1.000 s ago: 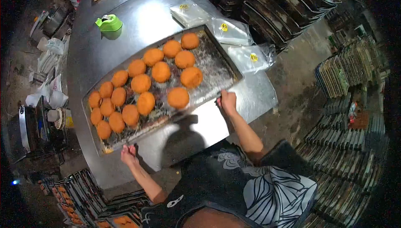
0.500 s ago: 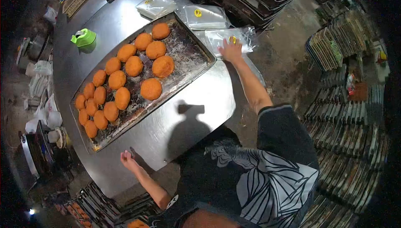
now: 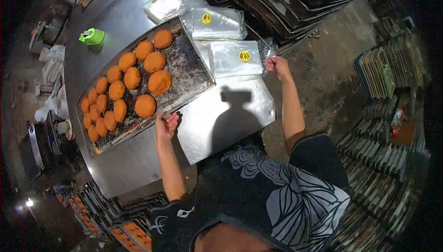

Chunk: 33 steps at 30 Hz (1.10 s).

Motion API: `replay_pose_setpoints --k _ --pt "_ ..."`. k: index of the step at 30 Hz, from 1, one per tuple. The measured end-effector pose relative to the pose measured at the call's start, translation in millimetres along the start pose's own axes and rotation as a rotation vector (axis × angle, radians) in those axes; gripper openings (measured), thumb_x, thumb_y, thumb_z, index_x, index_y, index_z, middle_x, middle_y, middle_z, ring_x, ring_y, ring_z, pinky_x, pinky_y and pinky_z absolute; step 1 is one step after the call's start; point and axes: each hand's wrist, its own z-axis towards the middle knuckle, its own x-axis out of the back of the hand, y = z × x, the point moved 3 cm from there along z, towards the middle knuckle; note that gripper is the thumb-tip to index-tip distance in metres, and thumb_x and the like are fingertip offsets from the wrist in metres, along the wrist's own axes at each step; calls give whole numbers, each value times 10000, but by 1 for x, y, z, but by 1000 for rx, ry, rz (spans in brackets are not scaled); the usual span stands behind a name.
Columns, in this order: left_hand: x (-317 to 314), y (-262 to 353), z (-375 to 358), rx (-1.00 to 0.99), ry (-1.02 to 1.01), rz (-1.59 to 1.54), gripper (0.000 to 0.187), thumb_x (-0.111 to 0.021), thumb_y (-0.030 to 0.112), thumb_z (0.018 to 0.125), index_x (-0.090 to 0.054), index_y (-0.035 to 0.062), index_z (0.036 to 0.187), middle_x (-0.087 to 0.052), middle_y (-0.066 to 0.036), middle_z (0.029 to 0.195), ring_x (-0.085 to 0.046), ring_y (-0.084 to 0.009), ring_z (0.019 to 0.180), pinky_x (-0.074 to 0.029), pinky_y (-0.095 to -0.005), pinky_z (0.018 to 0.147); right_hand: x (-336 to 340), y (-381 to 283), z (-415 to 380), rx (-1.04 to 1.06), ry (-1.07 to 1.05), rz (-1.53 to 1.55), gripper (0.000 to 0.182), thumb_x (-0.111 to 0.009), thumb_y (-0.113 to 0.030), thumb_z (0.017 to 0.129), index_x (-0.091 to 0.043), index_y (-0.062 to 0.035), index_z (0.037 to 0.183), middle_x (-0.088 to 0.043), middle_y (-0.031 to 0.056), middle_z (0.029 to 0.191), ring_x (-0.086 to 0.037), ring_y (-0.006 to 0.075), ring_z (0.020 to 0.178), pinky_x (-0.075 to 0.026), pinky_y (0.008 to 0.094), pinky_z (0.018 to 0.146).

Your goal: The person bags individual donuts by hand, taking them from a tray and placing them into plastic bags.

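My right hand is closed at the right end of a stack of clear plastic bags with a yellow label, fingers pinched on the bag's edge. At the near edge of a worn metal baking tray, my left hand has its fingers loosely apart and holds nothing. Round orange-brown buns lie in rows on the tray, mostly over its left and middle parts. Another pack of clear bags and a third pack lie beyond the tray's far right corner.
A steel table carries the tray and the bags. A green plastic container stands behind the tray. Dark trays are stacked beyond the table, and more racked trays fill the right side.
My left hand has moved right and up to the tray's near edge. My right hand has gone from lying on the bags to pinching their right end. The view has shifted.
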Motion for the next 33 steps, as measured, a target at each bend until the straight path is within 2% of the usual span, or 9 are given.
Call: replay_pose_setpoints --k 2,6,10,17,20,22,25,30,33 --pt "6 -1 3 -11 43 -89 393 -409 310 836 -442 -78 780 -574 -214 781 -609 -261 677 -549 -280 536 3 -8 -12 -269 -238 465 224 -405 -88 824 -455 48 995 -593 167 812 -572 216 560 -494 310 526" --pt "-8 -2 -1 -109 116 -172 348 -395 257 846 -432 -79 762 -571 -210 755 -607 -258 650 -553 -296 548 7 2 -13 -436 -491 292 289 -377 -57 812 -408 47 1079 -578 148 803 -567 155 533 -505 236 464" --pt "-33 1 -5 -76 91 -211 317 -323 168 836 -501 -91 796 -583 -178 699 -610 -234 602 -551 -279 535 -18 -12 -26 -311 -410 -367 299 -472 -71 742 -490 25 1025 -558 62 643 -489 84 398 -408 184 342" --pt "-35 -5 -10 -14 -55 -235 406 -305 293 875 -468 -77 908 -587 -196 819 -609 -252 692 -539 -308 610 -44 -16 -25 196 -18 -597 237 -489 -141 757 -582 12 911 -542 42 563 -493 100 404 -359 236 342" --pt "-40 -4 -43 6 -125 -121 412 -327 338 878 -473 -42 944 -593 -171 854 -606 -246 749 -528 -321 636 -62 -35 -37 134 -69 -510 291 -482 -244 771 -570 2 900 -552 64 593 -507 125 411 -363 251 344" --pt "-40 -10 -59 8 -162 -14 405 -338 351 877 -474 -21 962 -596 -157 869 -604 -241 779 -521 -329 653 -69 -35 -31 49 -112 -450 403 -450 -416 796 -562 -37 875 -541 74 585 -489 129 393 -322 226 309" --pt "-38 -22 -70 2 -186 245 353 -356 318 877 -475 6 990 -586 -138 927 -593 -223 814 -500 -318 691 -70 -25 -32 -392 -156 -256 554 -417 -614 751 -553 -92 876 -500 41 527 -393 65 336 -238 175 258" --pt "-45 -30 -87 -40 -206 307 317 -357 290 882 -482 13 972 -592 -112 901 -597 -198 783 -508 -312 686 -64 -9 -15 -337 -307 -335 577 -470 -632 706 -510 -88 894 -461 11 514 -371 60 350 -205 177 254" --pt "-57 -26 -90 -120 -225 465 321 -379 291 878 -500 2 949 -590 -92 876 -585 -168 747 -495 -283 649 -66 8 -5 -274 -258 -78 521 -475 -556 757 -525 -72 944 -562 -4 660 -493 61 438 -370 171 323"
